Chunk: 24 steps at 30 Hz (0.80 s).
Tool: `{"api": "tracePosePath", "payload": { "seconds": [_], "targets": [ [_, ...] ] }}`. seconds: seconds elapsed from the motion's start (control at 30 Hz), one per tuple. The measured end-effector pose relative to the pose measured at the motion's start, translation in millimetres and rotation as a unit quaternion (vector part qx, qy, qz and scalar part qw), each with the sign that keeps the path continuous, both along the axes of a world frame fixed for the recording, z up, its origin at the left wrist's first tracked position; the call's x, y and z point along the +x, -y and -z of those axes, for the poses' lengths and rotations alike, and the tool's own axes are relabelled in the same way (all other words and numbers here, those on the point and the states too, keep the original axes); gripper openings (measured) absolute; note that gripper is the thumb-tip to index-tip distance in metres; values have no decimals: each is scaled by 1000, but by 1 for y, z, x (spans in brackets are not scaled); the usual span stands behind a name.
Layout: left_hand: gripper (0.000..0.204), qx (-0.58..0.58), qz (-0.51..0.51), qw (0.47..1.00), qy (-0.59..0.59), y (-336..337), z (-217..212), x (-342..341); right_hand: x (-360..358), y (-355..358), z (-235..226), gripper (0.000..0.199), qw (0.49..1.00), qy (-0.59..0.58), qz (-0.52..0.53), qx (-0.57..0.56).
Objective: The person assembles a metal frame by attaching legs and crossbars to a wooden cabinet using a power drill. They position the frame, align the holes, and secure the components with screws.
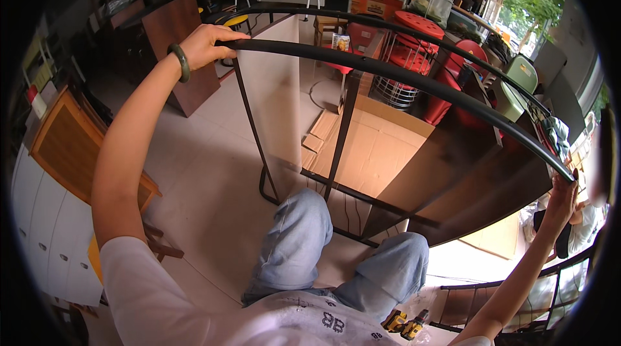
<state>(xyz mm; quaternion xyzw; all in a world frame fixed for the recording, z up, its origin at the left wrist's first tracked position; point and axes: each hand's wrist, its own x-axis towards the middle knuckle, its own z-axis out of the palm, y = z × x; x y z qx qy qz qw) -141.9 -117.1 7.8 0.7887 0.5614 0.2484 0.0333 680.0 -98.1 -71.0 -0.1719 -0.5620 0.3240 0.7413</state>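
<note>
Thing: black metal tube point(401, 74) of a shelf frame, held raised above the floor point(207, 171).
Long axis: runs left to right, between both hands.
Left hand point(207, 45): clenched around left end.
Right hand point(561, 198): grasping right end.

The black metal frame tube point(401, 77) is a long, round-section bar with a matte finish. It runs from upper left to lower right across the view, appearing bowed by the lens. Its left end sits inside the closed left hand point(206, 45); its right end meets the raised right hand point(561, 198). The tube forms the top rail of an upright rack. A thin black upright point(253, 129) descends from it near the left end. A dark brown glossy panel point(466, 178) is mounted directly below the rail's right portion.
</note>
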Motion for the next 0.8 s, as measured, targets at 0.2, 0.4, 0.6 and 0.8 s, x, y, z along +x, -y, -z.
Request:
{"api": "tracePosePath", "payload": {
  "seconds": [0.2,0.4,0.6,0.8],
  "targets": [
    [42,9,-2,1000,14,0,2,2,9,-7,-15,43,999,18,-24,29],
    [41,5,-12,998,56,3,8,-3,5,-7,-38,45,997,-17,63,27],
    [41,19,-2,1000,-10,-1,3,-4,0,-21,4,45,996,0,92,-16],
    [41,24,15,999,-27,-2,2,5,3,-15,33,45,997,-57,41,-45]
  ]
}}
